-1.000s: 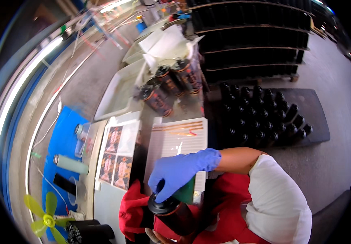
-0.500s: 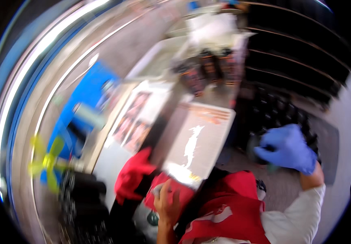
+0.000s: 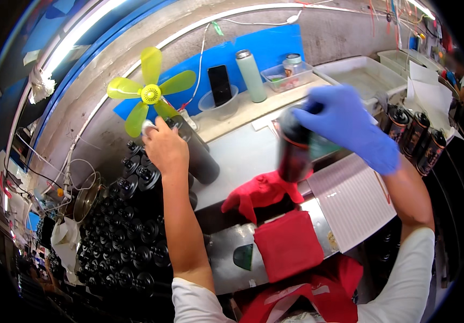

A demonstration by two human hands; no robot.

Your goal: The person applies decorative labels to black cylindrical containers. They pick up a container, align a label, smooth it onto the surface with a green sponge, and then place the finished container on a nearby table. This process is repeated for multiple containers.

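My bare left hand (image 3: 164,148) grips the top of a tall black can (image 3: 199,159) that stands just below a small yellow-green fan (image 3: 148,94). A bit of white cap shows at my fingertips. My right hand (image 3: 350,126), in a blue glove, holds a dark can (image 3: 294,148) by its top, raised over the metal bench (image 3: 243,156); the can is blurred. Under it lie a crumpled red cloth (image 3: 264,191) and a folded red cloth (image 3: 288,242).
Several black cans (image 3: 129,231) fill a crate at the lower left; three more (image 3: 415,132) stand at the right. A phone in a clear cup (image 3: 220,86), a pale green bottle (image 3: 251,75), a clear box (image 3: 288,72) and white trays (image 3: 361,75) line the back. A ribbed white sheet (image 3: 350,196) lies right.
The view has swung left toward the fan and the crate. My gloved right hand has come up over the bench with a dark can. My left hand has reached out to the black can.
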